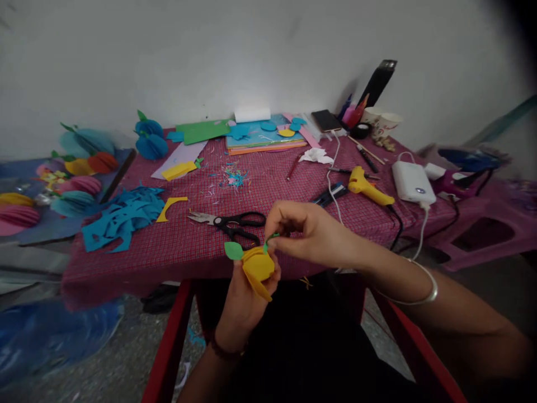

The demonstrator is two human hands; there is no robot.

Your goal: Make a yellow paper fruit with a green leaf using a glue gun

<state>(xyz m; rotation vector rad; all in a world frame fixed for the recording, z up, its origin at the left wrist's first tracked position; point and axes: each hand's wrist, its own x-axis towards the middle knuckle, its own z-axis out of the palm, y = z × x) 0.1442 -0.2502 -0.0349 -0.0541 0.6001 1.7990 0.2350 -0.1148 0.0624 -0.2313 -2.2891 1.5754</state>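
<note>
My left hand (pixel 245 299) holds a yellow paper fruit (pixel 259 265) made of folded layers, just off the table's front edge. A green paper leaf (pixel 234 251) sticks out at its left side. Above the fruit's right side, my right hand (pixel 308 232) pinches a thin green paper strip (pixel 267 244) between thumb and forefinger. The strip's lower end meets the top of the fruit; whether it is attached I cannot tell. Black-handled scissors (pixel 229 222) lie partly spread on the cloth just beyond my hands.
Blue paper scraps (pixel 126 215) and a yellow offcut (pixel 170 208) lie left. Finished paper fruits (pixel 78 202) sit beyond the table's left end. A yellow glue gun (pixel 369 187), a white power bank (pixel 414 182) with cables and a phone (pixel 326 120) are right. Coloured sheets (pixel 264 146) lie at the back.
</note>
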